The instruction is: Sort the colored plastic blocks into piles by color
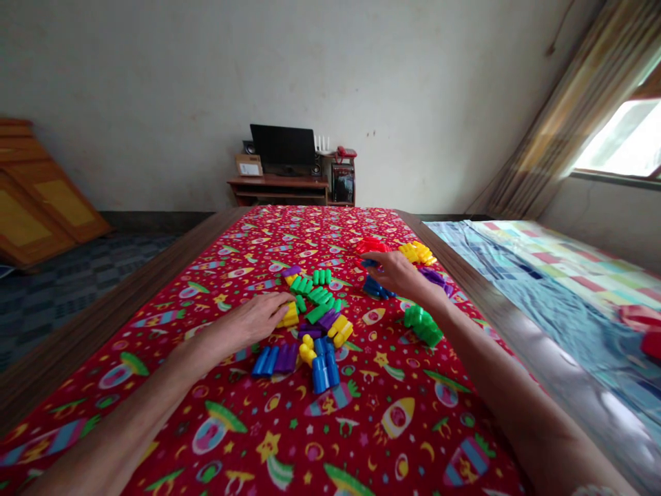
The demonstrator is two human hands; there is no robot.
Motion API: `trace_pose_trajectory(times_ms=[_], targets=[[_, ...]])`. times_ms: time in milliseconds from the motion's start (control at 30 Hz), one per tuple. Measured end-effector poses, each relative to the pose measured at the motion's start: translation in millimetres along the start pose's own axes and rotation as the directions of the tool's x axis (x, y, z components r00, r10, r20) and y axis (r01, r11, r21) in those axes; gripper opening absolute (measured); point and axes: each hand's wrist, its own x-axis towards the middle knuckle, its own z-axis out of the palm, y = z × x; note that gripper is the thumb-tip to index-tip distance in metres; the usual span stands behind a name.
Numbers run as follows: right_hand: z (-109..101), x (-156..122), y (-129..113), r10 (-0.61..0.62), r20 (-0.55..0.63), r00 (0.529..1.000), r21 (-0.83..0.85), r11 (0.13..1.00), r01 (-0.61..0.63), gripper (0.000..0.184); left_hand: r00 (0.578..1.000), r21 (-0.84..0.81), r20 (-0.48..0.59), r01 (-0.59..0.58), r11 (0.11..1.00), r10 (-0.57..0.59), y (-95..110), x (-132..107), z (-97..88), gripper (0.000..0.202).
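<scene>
A heap of plastic building blocks in green, yellow, purple and blue (316, 324) lies mid-table on a red patterned cloth (361, 427). My left hand (255, 319) rests palm down at the heap's left edge, fingers closed on a yellow block (290, 316). My right hand (397, 272) reaches farther out, fingertips pinching a small blue block (368, 263) beside the red blocks (370, 246). Sorted groups lie round that hand: yellow blocks (417, 253), blue blocks (376, 289), purple blocks (434, 277) and green blocks (423, 325).
The table's wooden edges (103, 310) run along both sides. A bed with a checked blanket (558, 289) stands at the right under a curtained window. A desk with a monitor (283, 148) stands at the far wall, a wooden cabinet (36, 200) at the left.
</scene>
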Motion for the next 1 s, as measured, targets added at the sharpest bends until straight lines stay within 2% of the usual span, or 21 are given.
trace_pose_trajectory(times_ms=[67, 133, 267, 367, 433, 600, 667, 800, 933, 1000], targets=[[-5, 1, 20, 0.129, -0.068, 0.989, 0.046, 0.991, -0.127, 0.029, 1.0, 0.0, 0.0, -0.006, 1.0, 0.006, 0, -1, 0.3, 0.044], [-2, 2, 38, 0.228, -0.074, 0.971, 0.074, 0.972, -0.223, 0.028, 1.0, 0.002, 0.008, -0.004, 1.0, 0.004, 0, -1, 0.0, 0.045], [14, 4, 57, 0.286, 0.056, 0.957, 0.098, 0.952, -0.29, 0.028, 0.999, 0.012, 0.026, 0.018, 1.0, -0.018, 1, 1, -1.7, 0.044], [23, 4, 60, 0.316, 0.168, 0.934, 0.082, 0.939, -0.333, 0.029, 0.999, 0.011, 0.024, 0.023, 1.0, -0.023, 2, 1, -1.7, 0.043], [25, 3, 60, 0.334, 0.198, 0.922, 0.058, 0.934, -0.351, 0.031, 1.0, 0.008, 0.013, 0.019, 1.0, -0.019, 2, 1, -1.2, 0.043], [17, -1, 58, 0.277, 0.16, 0.948, 0.03, 0.958, -0.285, 0.033, 1.0, 0.019, 0.024, 0.008, 1.0, -0.008, 0, 1, 0.6, 0.044], [12, 1, 55, 0.274, 0.106, 0.956, 0.019, 0.961, -0.277, 0.033, 1.0, 0.025, 0.023, -0.001, 1.0, 0.001, -2, 1, 1.6, 0.044], [8, 22, 43, 0.268, 0.005, 0.963, -0.042, 0.963, -0.268, 0.031, 1.0, 0.016, 0.008, -0.018, 1.0, 0.018, -4, 0, 3.7, 0.043], [17, 58, 32, 0.227, 0.185, 0.956, -0.25, 0.952, -0.178, 0.028, 0.999, 0.013, 0.013, -0.034, 0.999, 0.033, -3, 0, 3.9, 0.041], [25, 73, 29, 0.178, 0.253, 0.951, -0.294, 0.951, -0.1, 0.028, 0.999, 0.024, 0.022, -0.046, 0.999, 0.045, -3, -1, 3.9, 0.04]])
